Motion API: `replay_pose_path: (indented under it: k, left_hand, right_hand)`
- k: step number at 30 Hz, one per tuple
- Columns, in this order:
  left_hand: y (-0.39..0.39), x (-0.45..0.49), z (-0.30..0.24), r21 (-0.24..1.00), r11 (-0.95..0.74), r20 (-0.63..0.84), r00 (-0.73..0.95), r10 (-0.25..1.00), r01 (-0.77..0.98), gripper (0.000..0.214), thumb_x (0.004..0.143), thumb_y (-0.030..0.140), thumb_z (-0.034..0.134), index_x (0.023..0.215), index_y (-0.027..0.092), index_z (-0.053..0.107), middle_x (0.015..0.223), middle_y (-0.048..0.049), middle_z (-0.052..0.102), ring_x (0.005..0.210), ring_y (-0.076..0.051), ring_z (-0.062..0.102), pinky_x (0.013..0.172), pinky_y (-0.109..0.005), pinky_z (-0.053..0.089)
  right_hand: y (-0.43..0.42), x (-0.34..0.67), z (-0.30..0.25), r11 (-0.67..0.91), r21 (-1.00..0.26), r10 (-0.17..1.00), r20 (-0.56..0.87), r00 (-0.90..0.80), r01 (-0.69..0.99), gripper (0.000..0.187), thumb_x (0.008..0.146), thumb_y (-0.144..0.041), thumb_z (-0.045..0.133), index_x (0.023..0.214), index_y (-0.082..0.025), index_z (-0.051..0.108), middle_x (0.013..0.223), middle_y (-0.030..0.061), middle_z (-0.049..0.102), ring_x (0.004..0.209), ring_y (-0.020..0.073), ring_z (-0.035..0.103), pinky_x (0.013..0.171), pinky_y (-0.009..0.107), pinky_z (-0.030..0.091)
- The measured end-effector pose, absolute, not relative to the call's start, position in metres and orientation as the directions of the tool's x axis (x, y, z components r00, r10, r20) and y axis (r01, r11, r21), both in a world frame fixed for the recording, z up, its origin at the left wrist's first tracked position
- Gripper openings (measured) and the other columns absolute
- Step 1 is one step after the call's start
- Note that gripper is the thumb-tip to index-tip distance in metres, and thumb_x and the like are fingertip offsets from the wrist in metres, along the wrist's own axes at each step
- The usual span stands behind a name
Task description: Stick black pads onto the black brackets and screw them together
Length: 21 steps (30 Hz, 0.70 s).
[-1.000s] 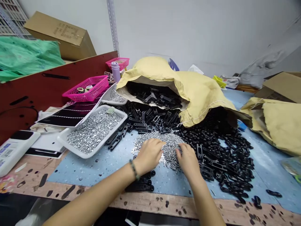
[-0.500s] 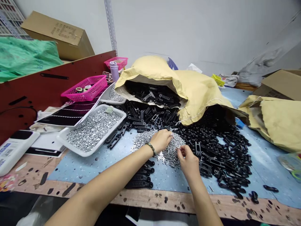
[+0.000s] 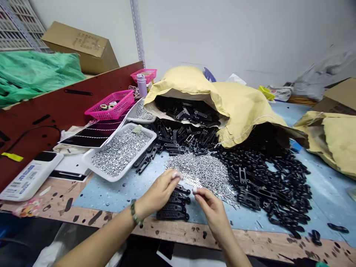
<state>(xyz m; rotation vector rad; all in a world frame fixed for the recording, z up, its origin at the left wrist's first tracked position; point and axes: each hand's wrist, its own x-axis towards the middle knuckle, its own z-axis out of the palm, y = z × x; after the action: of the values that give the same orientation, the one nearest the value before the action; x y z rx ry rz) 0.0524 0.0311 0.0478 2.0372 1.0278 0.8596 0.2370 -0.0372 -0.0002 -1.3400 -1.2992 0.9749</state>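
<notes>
I'm keeping my left hand [image 3: 158,194] and right hand [image 3: 213,213] closed in fingertip pinches at the 6 o'clock edge of the silver screw pile [image 3: 204,174], beside black brackets [image 3: 172,207]; anything gripped is too small to tell.

Silver screws [image 3: 205,174], black brackets [image 3: 247,198]

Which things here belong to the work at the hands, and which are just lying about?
At the work: left hand, right hand, pile of small silver screws, black parts, yellow sack, white tray of silver washers.
Lying about: pink basket, water bottle, cardboard box, green plastic sheet.
</notes>
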Motion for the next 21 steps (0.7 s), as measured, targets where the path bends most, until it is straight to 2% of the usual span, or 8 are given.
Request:
replay_pose_path:
  k: [4, 9, 14, 17, 21]
  left_hand:
    - [0.002, 0.026, 0.03, 0.802, -0.414, 0.146, 0.53, 0.835, 0.431, 0.022, 0.094, 0.013, 0.042, 0.095, 0.021, 0.063, 0.093, -0.0028, 0.061, 0.089, -0.015, 0.059, 0.08, -0.028, 0.05]
    - [-0.001, 0.03, 0.012, 0.571, -0.603, 0.242, 0.587, 0.773, 0.558, 0.015, 0.089, 0.008, 0.047, 0.091, 0.017, 0.06, 0.084, -0.0021, 0.062, 0.082, -0.017, 0.057, 0.075, -0.028, 0.048]
    - [0.0, 0.037, 0.014, 0.474, -0.685, 0.266, 0.652, 0.711, 0.553, 0.021, 0.09, 0.009, 0.044, 0.076, 0.016, 0.059, 0.077, -0.0037, 0.059, 0.078, -0.019, 0.053, 0.071, -0.031, 0.044]
    - [0.002, 0.038, 0.012, 0.453, -0.723, 0.295, 0.678, 0.674, 0.521, 0.023, 0.089, 0.007, 0.043, 0.076, 0.016, 0.06, 0.078, -0.0047, 0.06, 0.078, -0.02, 0.053, 0.07, -0.032, 0.043]
    - [0.0, 0.036, 0.009, 0.487, -0.718, 0.336, 0.652, 0.68, 0.498, 0.019, 0.089, 0.009, 0.047, 0.083, 0.017, 0.063, 0.084, -0.0038, 0.064, 0.083, -0.02, 0.056, 0.073, -0.033, 0.044]
  right_hand:
    - [-0.044, 0.226, -0.004, 0.153, -0.921, 0.987, 0.16, -0.01, 0.359, 0.022, 0.089, -0.038, 0.054, 0.089, -0.021, 0.066, 0.085, 0.0061, 0.069, 0.079, 0.0204, 0.066, 0.072, 0.03, 0.054]
    - [-0.046, 0.211, -0.005, 0.347, -0.802, 0.938, 0.307, -0.164, 0.486, 0.019, 0.093, -0.027, 0.047, 0.083, -0.021, 0.063, 0.081, 0.0059, 0.065, 0.076, 0.0184, 0.064, 0.068, 0.027, 0.053]
    - [-0.049, 0.208, -0.006, 0.445, -0.714, 0.895, 0.369, -0.251, 0.54, 0.02, 0.093, -0.017, 0.041, 0.09, -0.022, 0.061, 0.084, 0.0061, 0.06, 0.077, 0.0174, 0.062, 0.066, 0.027, 0.052]
    - [-0.053, 0.205, -0.007, 0.46, -0.642, 0.887, 0.37, -0.277, 0.614, 0.019, 0.093, -0.013, 0.039, 0.095, -0.022, 0.055, 0.084, 0.0054, 0.061, 0.076, 0.0178, 0.061, 0.067, 0.029, 0.051]
    - [-0.055, 0.203, -0.008, 0.54, -0.48, 0.831, 0.438, -0.344, 0.691, 0.019, 0.091, -0.011, 0.04, 0.098, -0.022, 0.054, 0.08, 0.0052, 0.062, 0.073, 0.02, 0.06, 0.066, 0.033, 0.051]
